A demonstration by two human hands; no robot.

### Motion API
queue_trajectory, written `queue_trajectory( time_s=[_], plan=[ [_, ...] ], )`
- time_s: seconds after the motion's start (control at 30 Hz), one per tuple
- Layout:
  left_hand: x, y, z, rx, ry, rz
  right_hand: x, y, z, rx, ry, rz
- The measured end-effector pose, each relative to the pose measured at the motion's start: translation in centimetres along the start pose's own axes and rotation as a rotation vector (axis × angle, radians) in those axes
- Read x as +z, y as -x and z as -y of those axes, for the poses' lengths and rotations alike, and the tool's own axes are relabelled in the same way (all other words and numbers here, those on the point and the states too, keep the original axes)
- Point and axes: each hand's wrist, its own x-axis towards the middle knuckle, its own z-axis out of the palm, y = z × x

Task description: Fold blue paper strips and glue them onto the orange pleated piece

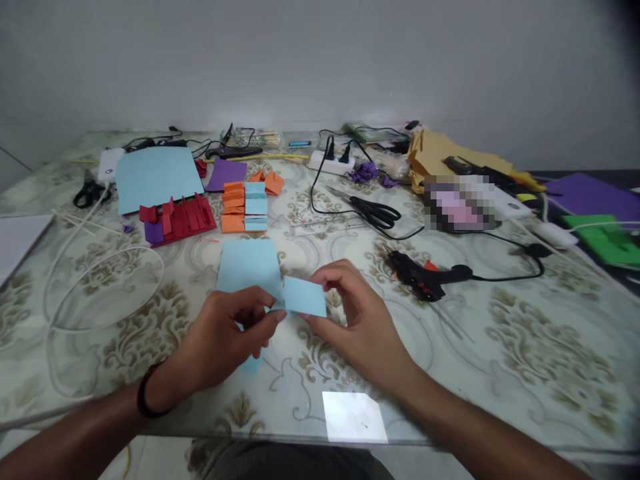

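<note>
Bare forearms (pixel 125 413) of the person come in from both lower corners over the table (pixel 500 400), which has a floral pattern, and a black wristband (pixel 145 395) goes around the left wrist. Right hand (pixel 353 310) is holding a small light-blue paper rectangle (pixel 306 297) between the thumb below and the fingers above. Left hand (pixel 240 327) has its thumb and forefinger pressed together at the left edge of this rectangle, with a bit of light-blue paper (pixel 275 306) between them; whether both are one piece, I cannot tell. The rectangle is raised above the table, near its middle.

Just behind the left hand lies a light-blue sheet (pixel 250 261), partly covered by this hand, and a light-blue scrap (pixel 252 363) shows under the fingers. Farther back, orange folded papers (pixel 233 197) are beside light-blue folded papers (pixel 256 207), with red folded papers (pixel 187 217) to their left. Behind the red ones is a larger light-blue sheet (pixel 159 177).

On the right side, a black hot glue gun (pixel 425 275) rests on the table, and black-handled scissors (pixel 374 211) lie behind it, near a white power strip (pixel 331 163).
</note>
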Motion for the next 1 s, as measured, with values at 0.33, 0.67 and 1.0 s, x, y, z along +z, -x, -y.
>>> queue_trajectory(
  time_s=[0.33, 0.67, 1.0],
  plan=[
    [0.2, 0.1, 0.3, 0.084, -0.036, -0.096, -0.3, -0.1, 0.9, 0.159, 0.009, 0.086],
    [0.5, 0.7, 0.5, 0.098, 0.257, -0.188, -0.1, 0.4, 0.9, 0.043, -0.112, 0.053],
    [0.8, 0.1, 0.8, 0.004, 0.807, 0.063, 0.3, 0.9, 1.1, 0.014, -0.157, 0.183]
  ],
)
